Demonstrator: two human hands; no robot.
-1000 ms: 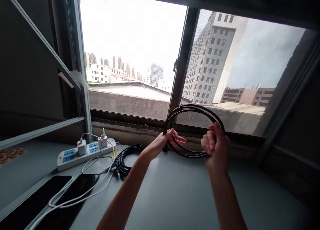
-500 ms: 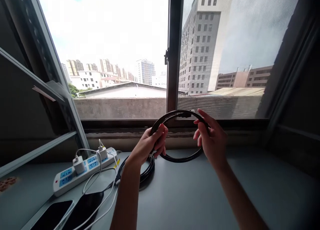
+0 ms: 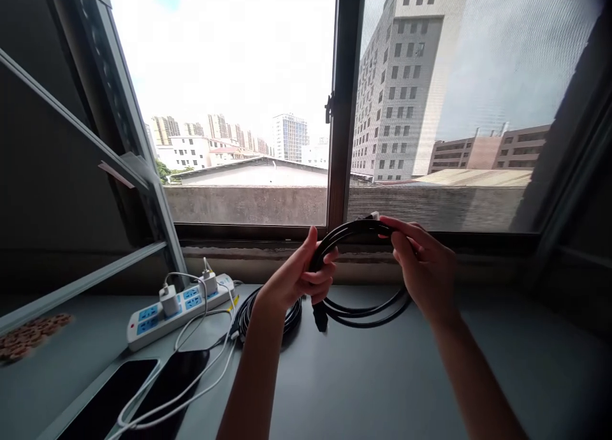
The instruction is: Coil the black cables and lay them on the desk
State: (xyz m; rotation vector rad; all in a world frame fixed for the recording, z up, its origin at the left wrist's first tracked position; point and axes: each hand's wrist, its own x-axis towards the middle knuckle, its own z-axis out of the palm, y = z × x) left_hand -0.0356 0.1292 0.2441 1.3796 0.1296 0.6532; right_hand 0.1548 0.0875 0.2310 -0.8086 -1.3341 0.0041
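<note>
A black cable (image 3: 366, 322) hangs in a loose coil of a few loops between my two hands, above the desk. My left hand (image 3: 299, 274) is wrapped round the coil's left side, thumb pointing up. Below those fingers dangles a dark connector (image 3: 320, 317), one end of the cable. On the upper right of the coil my right hand (image 3: 423, 261) pinches the loops between thumb and fingers. Another connector with a pale tip (image 3: 375, 216) shows at the top of the loops, close to the right fingertips. Behind my left wrist lies a second coil of black cable (image 3: 292, 322) on the desk.
A white power strip (image 3: 143, 331) with two plugged-in chargers stands at the left. Two dark phones (image 3: 112, 398) lie in front of it, with white charging cables (image 3: 184, 398) across them. A metal frame (image 3: 165, 223) rises at the left, beside the window (image 3: 339, 140).
The right hand has closed on the coil, where its fingers were spread. The loops have turned, and a connector now hangs below the left hand. The view has shifted slightly left.
</note>
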